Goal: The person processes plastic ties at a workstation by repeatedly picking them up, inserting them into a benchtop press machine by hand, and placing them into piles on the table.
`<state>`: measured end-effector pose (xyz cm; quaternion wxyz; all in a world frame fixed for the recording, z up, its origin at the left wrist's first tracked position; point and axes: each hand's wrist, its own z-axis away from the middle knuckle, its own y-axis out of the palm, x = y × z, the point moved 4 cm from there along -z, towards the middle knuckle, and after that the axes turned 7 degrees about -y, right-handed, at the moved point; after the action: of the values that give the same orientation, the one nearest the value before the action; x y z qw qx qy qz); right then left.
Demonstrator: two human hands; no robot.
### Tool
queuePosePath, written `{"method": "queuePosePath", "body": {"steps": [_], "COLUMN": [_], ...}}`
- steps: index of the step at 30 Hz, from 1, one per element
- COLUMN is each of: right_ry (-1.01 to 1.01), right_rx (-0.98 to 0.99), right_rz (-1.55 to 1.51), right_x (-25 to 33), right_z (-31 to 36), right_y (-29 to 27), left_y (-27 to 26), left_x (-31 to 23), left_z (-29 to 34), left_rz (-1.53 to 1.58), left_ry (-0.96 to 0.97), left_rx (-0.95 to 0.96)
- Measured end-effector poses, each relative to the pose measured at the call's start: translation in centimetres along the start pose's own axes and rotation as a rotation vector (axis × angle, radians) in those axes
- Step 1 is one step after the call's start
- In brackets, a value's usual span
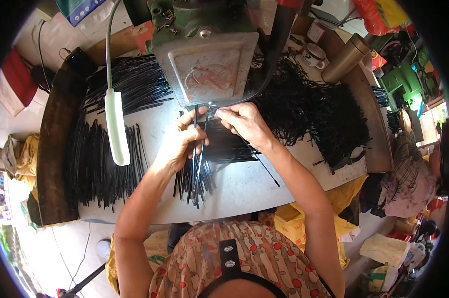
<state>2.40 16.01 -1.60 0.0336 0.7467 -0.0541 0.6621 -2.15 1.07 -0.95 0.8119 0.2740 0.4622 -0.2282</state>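
Both hands meet at the lower front of a green bench machine (207,69) with a worn metal cover. My left hand (182,141) is closed around several thin black rods (198,171), whose lower ends fan out toward me over the table. My right hand (247,124) pinches with thumb and forefinger right beside a small metal fitting (211,107) under the cover. A single thin black rod (265,168) slants out from beneath that hand toward the table's front. Exactly what sits between the right fingertips is too small to make out.
Black rods lie in bundles at left (103,166) and back left (130,79); a tangled black heap (329,119) covers the right. A white lamp (116,129) hangs at left. A mug (314,54) and flask (346,58) stand back right. Another person (411,179) sits at far right.
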Motion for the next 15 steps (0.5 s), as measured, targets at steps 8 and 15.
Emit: {"method": "queuePosePath", "body": {"steps": [8,15], "right_ry": [0.059,0.010], "right_rx": [0.008,0.008], "right_rz": [-0.076,-0.066], "right_x": [-0.03,0.13], "right_z": [-0.01,-0.12], "right_y": [0.16,0.41], "left_y": [0.02,0.17], "left_x": [0.33,0.34], "left_z": [-0.24,-0.34], "left_rz": [0.060,0.034], "left_ry": [-0.005,0.001], "left_rx": [0.016,-0.009]}}
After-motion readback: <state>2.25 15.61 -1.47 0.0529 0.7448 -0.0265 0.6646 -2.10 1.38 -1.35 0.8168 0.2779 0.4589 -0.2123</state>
